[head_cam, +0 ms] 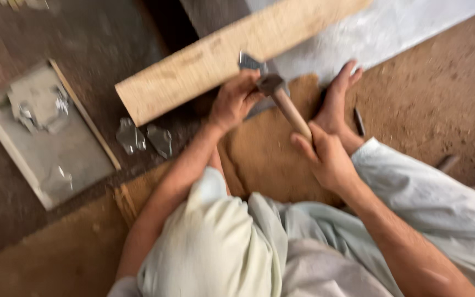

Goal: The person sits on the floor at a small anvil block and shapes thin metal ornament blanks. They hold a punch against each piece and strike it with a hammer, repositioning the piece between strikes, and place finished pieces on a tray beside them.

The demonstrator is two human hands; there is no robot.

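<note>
Right hand [328, 159] grip closed around hammer [288, 104] handle; left hand [235, 102] grip pinches metal piece [250, 62] against wooden plank [215, 55], hammer head just beside it.

Wooden-handled hammer [284, 102] tilted over metal piece [250, 62].

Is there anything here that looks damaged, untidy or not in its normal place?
Yes. Crumpled metal scraps lie loose on the dirt floor, apart from the similar scraps on the flat tray. The right hand grips a hammer whose head sits close to the left hand and a bare foot.
</note>
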